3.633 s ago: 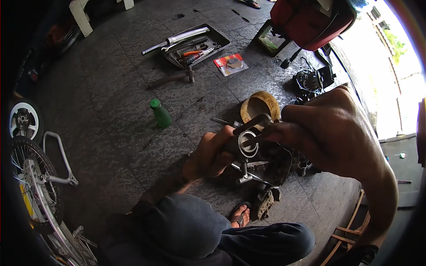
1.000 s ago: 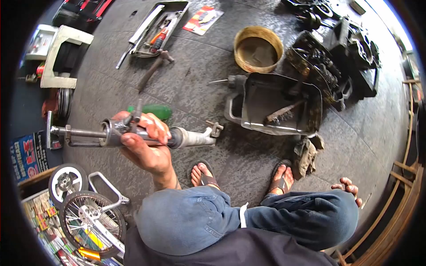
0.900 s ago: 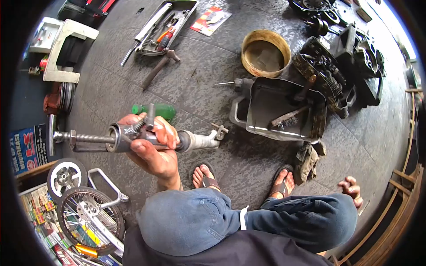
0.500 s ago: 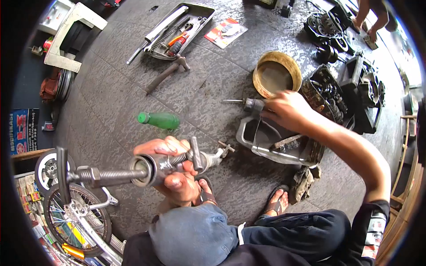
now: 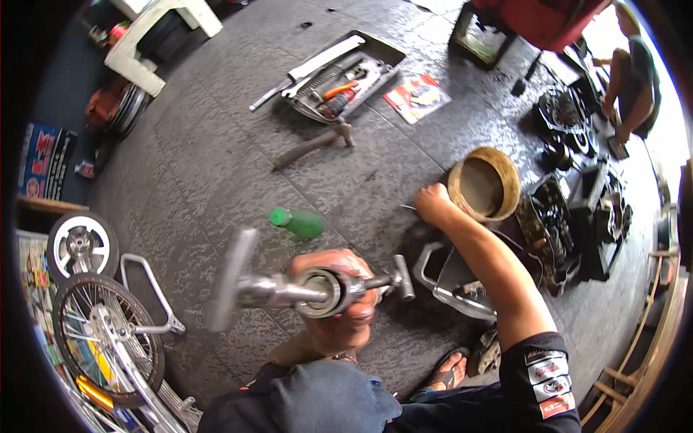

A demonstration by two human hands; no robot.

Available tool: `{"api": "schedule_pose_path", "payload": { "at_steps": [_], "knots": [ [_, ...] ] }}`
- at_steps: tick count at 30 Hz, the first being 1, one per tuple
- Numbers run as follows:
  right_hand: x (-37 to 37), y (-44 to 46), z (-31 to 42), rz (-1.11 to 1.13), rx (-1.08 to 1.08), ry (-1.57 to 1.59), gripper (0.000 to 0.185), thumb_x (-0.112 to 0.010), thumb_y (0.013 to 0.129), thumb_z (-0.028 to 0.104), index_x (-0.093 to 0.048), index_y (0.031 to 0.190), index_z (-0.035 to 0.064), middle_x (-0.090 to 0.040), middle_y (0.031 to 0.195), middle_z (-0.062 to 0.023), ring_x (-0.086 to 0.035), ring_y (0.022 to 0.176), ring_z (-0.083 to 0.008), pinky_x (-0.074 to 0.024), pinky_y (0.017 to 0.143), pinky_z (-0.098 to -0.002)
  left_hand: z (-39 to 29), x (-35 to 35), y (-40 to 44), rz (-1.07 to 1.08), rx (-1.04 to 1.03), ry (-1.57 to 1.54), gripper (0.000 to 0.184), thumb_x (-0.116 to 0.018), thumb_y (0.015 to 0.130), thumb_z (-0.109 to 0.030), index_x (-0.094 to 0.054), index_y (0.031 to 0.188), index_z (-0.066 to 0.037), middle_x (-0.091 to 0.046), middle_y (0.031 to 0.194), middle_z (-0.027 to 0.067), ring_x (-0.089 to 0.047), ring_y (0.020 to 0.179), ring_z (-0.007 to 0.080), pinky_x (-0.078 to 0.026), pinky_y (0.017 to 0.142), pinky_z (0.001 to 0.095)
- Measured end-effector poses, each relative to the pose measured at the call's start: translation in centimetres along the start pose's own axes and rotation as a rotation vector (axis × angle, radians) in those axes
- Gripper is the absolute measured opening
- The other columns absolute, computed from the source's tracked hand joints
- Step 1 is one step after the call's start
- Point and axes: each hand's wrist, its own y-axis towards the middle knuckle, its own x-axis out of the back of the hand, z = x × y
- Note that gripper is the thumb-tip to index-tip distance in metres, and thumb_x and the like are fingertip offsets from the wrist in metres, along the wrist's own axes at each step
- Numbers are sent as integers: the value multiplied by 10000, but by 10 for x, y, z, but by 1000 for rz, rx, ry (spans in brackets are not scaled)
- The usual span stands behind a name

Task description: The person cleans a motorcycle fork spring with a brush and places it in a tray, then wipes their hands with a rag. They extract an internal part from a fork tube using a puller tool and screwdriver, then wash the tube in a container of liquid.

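My left hand [image 5: 339, 328] is wrapped around a threaded metal puller with T-bars [image 5: 317, 292], raised above the floor. A T-bar at its left end is smeared by motion; a smaller one sticks out to the right. Farther off, my right hand [image 5: 433, 204] is closed beside the yellow round tub [image 5: 514, 180]. From that fist pokes the thin metal shaft of what looks like a screwdriver [image 5: 408, 207], its handle hidden by my fingers. Below my right forearm lies a metal pan [image 5: 433, 267], partly covered by the arm. A green bottle [image 5: 299, 223] lies behind the puller.
A hammer [image 5: 310, 146] and a tool tray [image 5: 393, 54] lie farther back, near a red-and-white packet [image 5: 416, 99]. Oily engine parts [image 5: 552, 216] stand at right, where another person [image 5: 639, 86] crouches. Wheels [image 5: 108, 332] stand at left.
My view has shifted, showing more of the far right. The puller has turned in my left hand's grip, its left T-bar now blurred. My right hand now hides the screwdriver's handle.
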Motion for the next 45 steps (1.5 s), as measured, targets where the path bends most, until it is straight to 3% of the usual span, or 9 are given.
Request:
{"api": "schedule_pose_path", "payload": {
  "at_steps": [7,8,9,17,21,23,31,36,45],
  "knots": [
    [46,-35,-17,-234,-7,432,304,-506,918,132,-464,1201,31,-664,960,-194,-635,921,-416,-513,756,-498,9,11,-11,132,60,-71,508,-775,799,-323,-434,1055,-47,-483,764,37,-432,540,56,-334,430,194],
    [55,-54,-18,-467,32,567,299,-494,928,137,-468,1211,43,-646,1000,-208,-630,922,-416,-514,762,-485,8,19,-14,199,96,-112,498,-765,812,-173,-473,1153,43,-604,901,49,-566,794,86,-469,686,236],
    [70,-77,-19,-702,76,698,294,-482,939,142,-471,1220,55,-629,1040,-223,-625,923,-417,-515,769,-472,10,16,-14,231,37,-114,502,-747,822,-129,-455,1184,60,-624,924,72,-587,798,94,-489,694,247],
    [185,-328,-17,-963,71,590,356,-521,893,33,-481,1247,33,-627,1126,-221,-644,978,-391,-521,810,-414,-6,-10,-12,362,-97,105,460,-728,850,-185,-474,1178,13,-673,936,102,-643,802,99,-523,692,238],
    [192,-393,1,-860,96,583,338,-580,843,12,-534,1176,54,-660,875,-109,-698,703,-254,-549,577,-337,-8,-23,-19,420,-177,54,512,-739,841,-278,-483,1191,-5,-679,1043,142,-672,850,127,-537,708,257],
    [197,-408,4,-708,79,467,414,-622,829,24,-573,1232,104,-601,746,-62,-651,605,-190,-528,523,-319,-16,-27,-25,472,-87,143,511,-746,829,-330,-515,1109,30,-641,894,61,-604,799,108,-493,704,273],
    [193,-423,21,-787,31,483,410,-696,728,-37,-688,1121,80,-600,741,-66,-575,541,-146,-455,471,-282,-13,-32,-34,557,-100,170,521,-762,813,-282,-493,1194,-49,-685,971,141,-705,888,211,-568,693,308],
    [193,-425,20,-723,30,425,523,-677,764,43,-614,1262,191,-571,774,-33,-605,542,-155,-529,480,-318,-12,-35,-35,562,-150,186,528,-765,810,-284,-490,1194,-48,-687,956,147,-708,879,229,-572,681,314],
    [187,-419,26,-766,41,261,599,-650,728,-18,-589,1297,161,-539,800,-47,-588,536,-128,-503,427,-281,-6,-39,-34,534,-155,178,533,-768,800,-319,-496,1178,-60,-693,926,140,-713,845,230,-581,642,324]
  ]
}}
